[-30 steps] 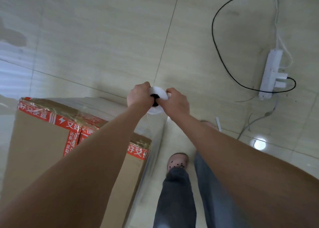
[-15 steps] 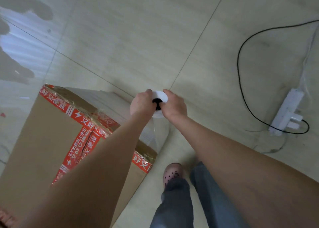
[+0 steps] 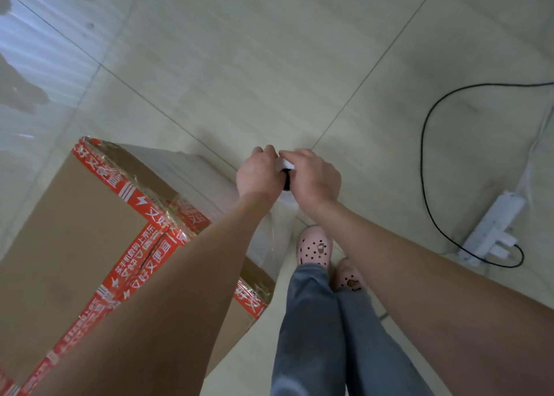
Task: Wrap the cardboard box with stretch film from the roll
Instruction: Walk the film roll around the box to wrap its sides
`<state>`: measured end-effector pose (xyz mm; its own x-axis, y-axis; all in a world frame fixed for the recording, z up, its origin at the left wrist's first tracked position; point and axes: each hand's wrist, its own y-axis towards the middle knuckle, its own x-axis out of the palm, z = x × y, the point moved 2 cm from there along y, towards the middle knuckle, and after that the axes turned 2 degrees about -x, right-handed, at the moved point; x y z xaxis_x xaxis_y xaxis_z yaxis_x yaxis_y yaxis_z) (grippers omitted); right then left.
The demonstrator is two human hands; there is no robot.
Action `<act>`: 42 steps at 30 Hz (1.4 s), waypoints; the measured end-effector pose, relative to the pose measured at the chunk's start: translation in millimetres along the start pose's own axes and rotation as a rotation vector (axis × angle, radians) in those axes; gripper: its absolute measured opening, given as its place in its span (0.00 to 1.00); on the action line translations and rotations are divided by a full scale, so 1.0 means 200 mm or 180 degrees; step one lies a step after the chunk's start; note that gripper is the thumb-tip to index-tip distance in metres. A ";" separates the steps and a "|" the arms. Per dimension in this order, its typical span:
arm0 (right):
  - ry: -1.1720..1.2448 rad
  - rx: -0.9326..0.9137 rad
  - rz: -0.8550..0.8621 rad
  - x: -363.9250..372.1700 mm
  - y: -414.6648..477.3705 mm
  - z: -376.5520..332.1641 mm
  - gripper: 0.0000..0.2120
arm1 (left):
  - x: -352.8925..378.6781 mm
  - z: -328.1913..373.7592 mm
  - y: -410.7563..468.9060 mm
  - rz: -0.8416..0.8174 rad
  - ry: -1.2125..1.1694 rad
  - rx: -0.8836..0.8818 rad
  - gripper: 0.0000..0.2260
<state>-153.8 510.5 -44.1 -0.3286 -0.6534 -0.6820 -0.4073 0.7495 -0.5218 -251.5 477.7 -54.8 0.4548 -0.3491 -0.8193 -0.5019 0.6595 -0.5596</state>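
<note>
A large brown cardboard box (image 3: 69,233) sealed with red printed tape stands on the floor at the lower left. Clear stretch film (image 3: 207,183) lies over its far side and runs to the roll. The white stretch film roll (image 3: 286,165) stands upright between my hands, seen from its top end with a dark core hole. My left hand (image 3: 259,175) grips the roll from the left. My right hand (image 3: 314,178) grips it from the right. Most of the roll is hidden under my hands.
My feet in pink clogs (image 3: 314,247) and grey trousers stand just right of the box. A white power strip (image 3: 494,224) with a black cable (image 3: 425,144) lies on the tiled floor at the right.
The view has swung round the box, which now sits more to the left. My hands, still on the roll, closed over its top. My feet stepped forward beside the box.
</note>
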 end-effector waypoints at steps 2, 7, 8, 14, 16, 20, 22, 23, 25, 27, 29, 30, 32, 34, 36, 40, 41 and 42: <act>-0.0122 0.0006 -0.0019 0.01 0.01 -0.02 0.21 | -0.02 -0.03 0.02 -0.0028 -0.0398 -0.0402 0.10; 0.0081 0.0607 0.0022 0.02 0.09 -0.06 0.17 | -0.04 -0.11 0.03 -0.0060 -0.1245 -0.1200 0.13; 0.0012 0.0475 0.0039 0.02 0.12 -0.08 0.17 | -0.04 -0.12 0.04 -0.0074 -0.1324 -0.1260 0.13; 0.0239 0.0677 0.0032 0.00 0.23 -0.15 0.16 | -0.13 -0.08 0.14 -0.0069 -0.0694 -0.0701 0.16; 0.0400 0.0928 -0.0032 0.00 0.23 -0.13 0.14 | -0.16 -0.04 0.17 -0.0103 -0.0247 -0.0233 0.16; 0.0381 0.0861 0.0005 -0.03 0.26 -0.11 0.11 | -0.16 0.04 0.21 -0.0077 0.0245 0.0274 0.13; 0.0268 0.0734 -0.0001 -0.04 0.28 -0.09 0.12 | -0.16 0.06 0.23 -0.0022 0.0319 0.0326 0.12; 0.0218 0.0658 -0.0026 -0.05 0.29 -0.09 0.13 | -0.16 0.07 0.24 -0.0015 0.0314 0.0319 0.11; 0.0112 0.0494 -0.0073 -0.07 0.31 -0.09 0.15 | -0.18 0.08 0.27 -0.0070 0.0176 0.0255 0.09; -0.0003 0.0287 -0.0113 -0.08 0.34 -0.12 0.15 | -0.19 0.04 0.29 -0.0097 -0.0125 0.0023 0.09; -0.0094 0.0096 -0.0157 -0.09 0.37 -0.17 0.14 | -0.20 -0.01 0.30 -0.0049 -0.0506 -0.0410 0.09; -0.0115 0.0034 -0.0168 -0.09 0.39 -0.20 0.14 | -0.20 -0.04 0.30 -0.0021 -0.0695 -0.0648 0.09; -0.0088 0.0031 -0.0231 -0.08 0.43 -0.25 0.14 | -0.21 -0.10 0.30 0.0017 -0.1050 -0.1119 0.09; 0.0005 0.0227 -0.0375 -0.07 0.47 -0.28 0.14 | -0.22 -0.15 0.31 0.0095 -0.1433 -0.1578 0.10; 0.0202 0.0477 -0.0561 -0.05 0.50 -0.30 0.16 | -0.24 -0.18 0.33 0.0195 -0.1756 -0.1858 0.10; 0.0577 0.0640 -0.0761 -0.04 0.53 -0.34 0.17 | -0.27 -0.19 0.36 0.0085 -0.1619 -0.1877 0.15; 0.0596 0.0644 -0.0778 -0.04 0.54 -0.35 0.17 | -0.27 -0.19 0.37 0.0053 -0.1421 -0.1780 0.15; 0.0592 0.0639 -0.0800 -0.04 0.54 -0.35 0.17 | -0.28 -0.17 0.38 0.0031 -0.1189 -0.1636 0.15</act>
<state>-254.7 590.5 -59.1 -0.3963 -0.8140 -0.4247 -0.3256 0.5571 -0.7639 -340.6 524.9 -55.4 0.6280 -0.0276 -0.7778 -0.7542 0.2252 -0.6169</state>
